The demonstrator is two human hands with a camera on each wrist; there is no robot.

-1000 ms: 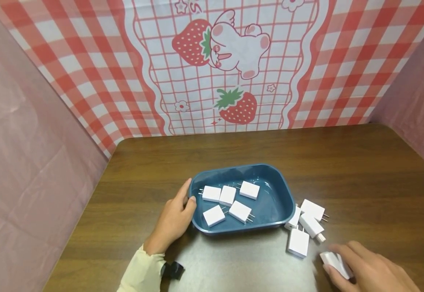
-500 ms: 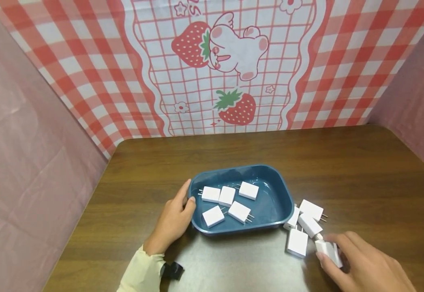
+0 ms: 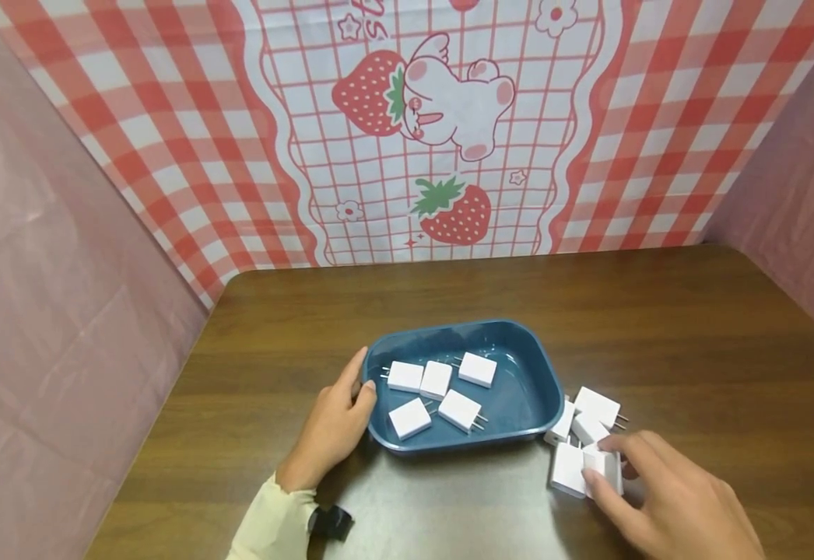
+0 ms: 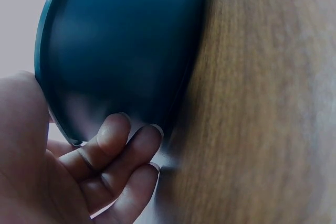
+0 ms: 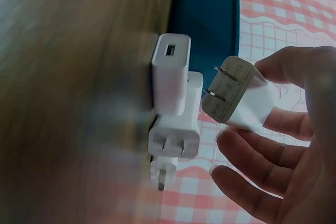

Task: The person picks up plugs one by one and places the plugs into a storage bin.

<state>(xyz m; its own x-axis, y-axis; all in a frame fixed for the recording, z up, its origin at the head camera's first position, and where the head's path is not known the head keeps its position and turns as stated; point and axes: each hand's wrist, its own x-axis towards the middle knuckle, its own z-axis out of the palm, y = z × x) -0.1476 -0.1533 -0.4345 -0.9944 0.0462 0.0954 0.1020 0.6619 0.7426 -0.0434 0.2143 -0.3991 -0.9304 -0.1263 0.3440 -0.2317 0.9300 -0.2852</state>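
Observation:
My left hand point(image 3: 333, 424) grips the left end of a dark blue tray point(image 3: 519, 397). In the left wrist view its curled fingertips point(image 4: 144, 140) press the tray's outer wall. Several white charger plugs point(image 3: 459, 410) lie inside the tray, some with prongs showing. My right hand point(image 3: 673, 490) pinches one white charger plug point(image 5: 252, 103) between thumb and fingers, its two prongs pointing away from the palm in the right wrist view. That plug is in front of a small pile of white charger plugs point(image 3: 568, 469) at the tray's right corner, partly covering them in the head view.
Tray and pile rest on a brown wooden table point(image 3: 295, 311). A red checked cloth point(image 3: 211, 155) with strawberries hangs behind it, and pink cloth point(image 3: 64, 272) hangs on both sides. A black band point(image 3: 332, 523) is on the left wrist.
My right hand has carried its charger plug left and away from the body, from the lower right to over the pile. The left hand keeps its hold on the tray.

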